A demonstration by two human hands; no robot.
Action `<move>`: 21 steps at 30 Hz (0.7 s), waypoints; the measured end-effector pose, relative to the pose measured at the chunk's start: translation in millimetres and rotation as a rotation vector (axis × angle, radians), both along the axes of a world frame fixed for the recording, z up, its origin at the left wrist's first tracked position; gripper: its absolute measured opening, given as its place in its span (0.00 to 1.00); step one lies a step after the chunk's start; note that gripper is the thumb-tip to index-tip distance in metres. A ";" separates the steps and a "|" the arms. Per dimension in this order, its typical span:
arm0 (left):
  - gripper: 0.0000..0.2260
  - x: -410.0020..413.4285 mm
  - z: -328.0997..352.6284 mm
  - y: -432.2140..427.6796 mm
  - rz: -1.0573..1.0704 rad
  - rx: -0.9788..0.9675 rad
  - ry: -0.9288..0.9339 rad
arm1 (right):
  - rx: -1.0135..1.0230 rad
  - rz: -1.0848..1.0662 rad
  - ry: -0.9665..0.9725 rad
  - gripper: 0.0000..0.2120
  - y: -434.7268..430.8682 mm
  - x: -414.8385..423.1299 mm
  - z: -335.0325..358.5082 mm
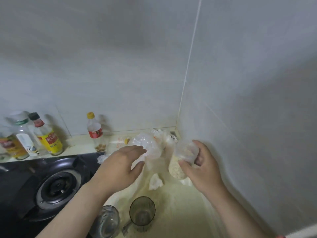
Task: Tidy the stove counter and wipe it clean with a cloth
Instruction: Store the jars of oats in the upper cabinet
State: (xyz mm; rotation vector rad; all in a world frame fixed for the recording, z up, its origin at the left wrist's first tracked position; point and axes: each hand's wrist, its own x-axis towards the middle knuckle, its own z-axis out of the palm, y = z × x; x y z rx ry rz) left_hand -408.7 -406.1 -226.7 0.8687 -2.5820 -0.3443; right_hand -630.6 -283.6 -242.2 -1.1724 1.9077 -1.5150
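dan: Dark glass tumbler [142, 213] is closest to where I'm standing, upright on the bench [181, 208], with a clear glass jar [107, 222] just beside it on the stove side. what are the hands up to?

lee: both are out toward the back corner. left hand [120, 167] has its fingers and thumb closed on a crumpled clear plastic bag [147, 146], fingers fairly straight, narrow gap to the thumb. right hand [204, 167] has its fingers curled round the top of a bag of pale kernels [176, 169]. that bag hangs down low over the bench, and tbh I can't tell if its bottom touches.

dan: and the bench itself?

lee: cream, with yellowish stains all over. it runs from the black stove [25, 186] on the left to the tiled wall on the right, and back into the corner. the round burner [58, 188] sits right under the left forearm. a crumpled white wad [155, 182] lies on the bench between the two hands, paper or cloth, can't say. more plastic [164, 134] is heaped in the corner behind the bags.

dan: bottles?

lee: all upright along the back wall. a red-label bottle [94, 129] with a yellow cap stands alone. well apart from it, behind the stove, there's a yellow-label bottle [49, 136] with a dark cap, touching or nearly touching a clear bottle [24, 136]. pretty blurry over there.
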 end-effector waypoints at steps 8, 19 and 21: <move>0.25 -1.5 167.0 -1.3 0.047 -0.254 0.300 | -0.334 0.143 0.056 0.31 -1.2 4.4 147.2; 0.24 7.0 323.4 30.4 -0.055 -0.608 0.396 | -0.625 0.295 0.145 0.18 9.0 11.4 300.9; 0.25 8.7 342.7 30.5 -0.044 -0.642 0.396 | -0.669 0.306 0.200 0.15 11.4 14.5 326.5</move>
